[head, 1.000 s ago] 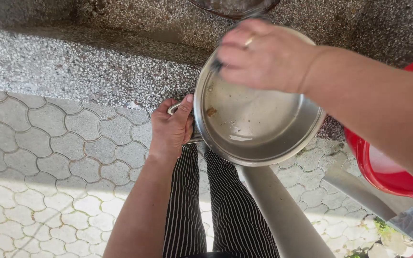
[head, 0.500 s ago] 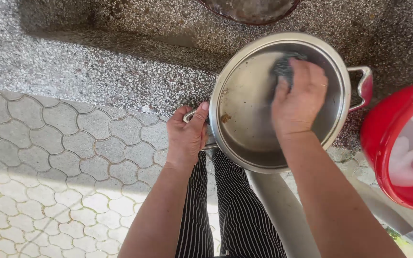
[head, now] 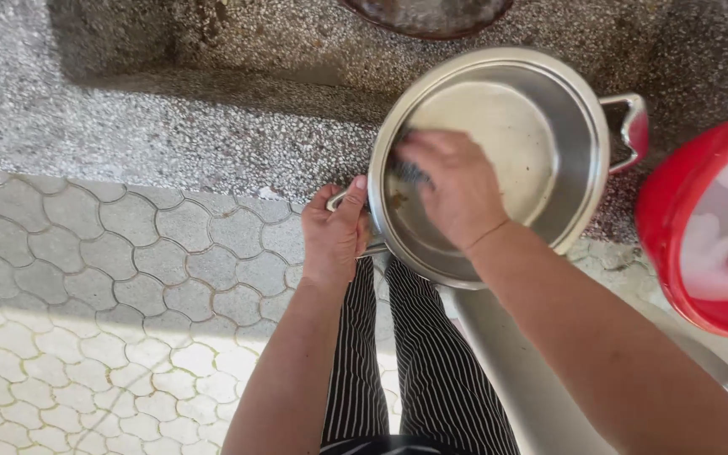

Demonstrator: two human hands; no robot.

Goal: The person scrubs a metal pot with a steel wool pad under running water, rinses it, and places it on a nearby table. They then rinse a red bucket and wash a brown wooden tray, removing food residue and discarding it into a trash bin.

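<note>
Speckled grey stone surface [head: 212, 126] across the top of the view, stepped into a shallow ledge with a shadowed edge. Below it, a floor [head: 86, 295] of pale, rounded interlocking tiles, lit brightly at lower left. Striped dark trousers [head: 398, 371] at bottom centre, between the two forearms. A grey pipe or rail [head: 516, 379] slanting down beside them, partly behind the right forearm.

Steel pot [head: 507, 152], wide and shallow, tilted toward the viewer and overhanging the front edge of the stone surface. Inner base dull and smeared, a small brown speck near the lower left wall. One handle [head: 629, 131] at upper right, with a red patch on its outer side. Opposite handle hidden inside the left fist.

Red plastic basin [head: 693, 244] at the right edge, cut off by the frame, holding whitish suds or water; just beside the pot, contact not discernible. Dark round rim of another vessel [head: 427, 13] at the very top, mostly out of view.

No packages, labels or signs in sight.

Right hand [head: 452, 190] inside the pot, palm down, fingers curled and pressing a dark scouring pad [head: 410, 168] against the left inner wall. Left hand [head: 334, 232] outside the pot at its lower left, closed around the near handle, thumb up along the rim.
</note>
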